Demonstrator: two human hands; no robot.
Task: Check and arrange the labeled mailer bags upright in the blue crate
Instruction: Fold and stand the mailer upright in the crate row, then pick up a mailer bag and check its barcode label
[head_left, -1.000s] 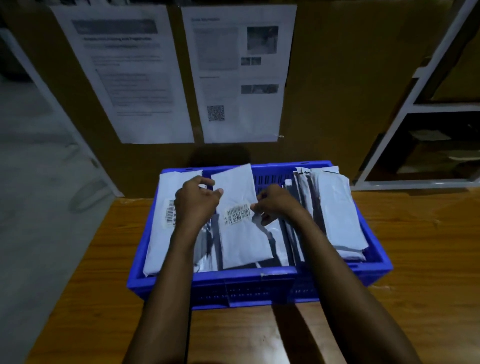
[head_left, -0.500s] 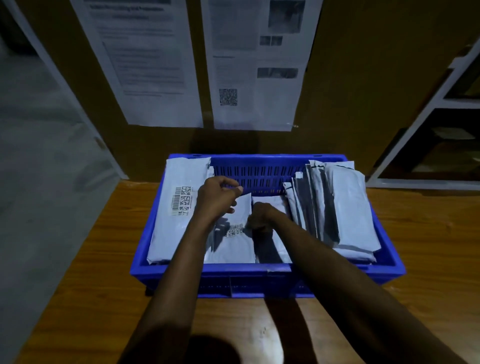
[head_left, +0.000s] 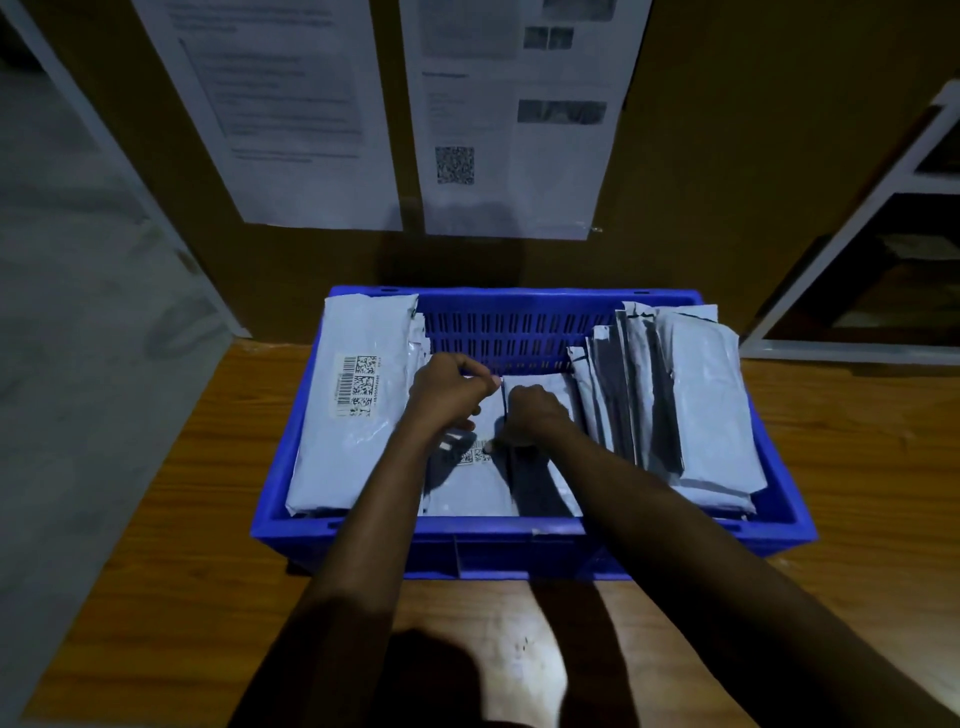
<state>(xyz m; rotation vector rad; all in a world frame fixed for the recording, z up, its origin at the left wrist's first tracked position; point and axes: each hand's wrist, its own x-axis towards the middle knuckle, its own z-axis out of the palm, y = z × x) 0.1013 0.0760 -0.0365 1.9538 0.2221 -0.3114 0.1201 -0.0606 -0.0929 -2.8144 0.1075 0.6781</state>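
Note:
A blue crate (head_left: 519, 545) stands on a wooden table and holds several white mailer bags. One large bag with barcode labels (head_left: 358, 405) leans against the crate's left wall. A row of bags (head_left: 675, 395) stands on edge at the right. In the middle gap sits a bag with a small label (head_left: 470, 473). My left hand (head_left: 447, 389) grips its top edge. My right hand (head_left: 535, 415) reaches into the gap just right of it, fingers curled down at the bag's right edge; what they hold is hidden.
The wooden table (head_left: 208, 519) runs under the crate, with grey floor beyond its left edge. A brown board behind carries two printed sheets (head_left: 498, 114). A white-framed shelf (head_left: 883, 270) stands at the back right.
The labelled bag, held up and tilted a second ago, has gone down into the crate's middle gap. Both hands have followed it lower and closer together. The view has tipped downward.

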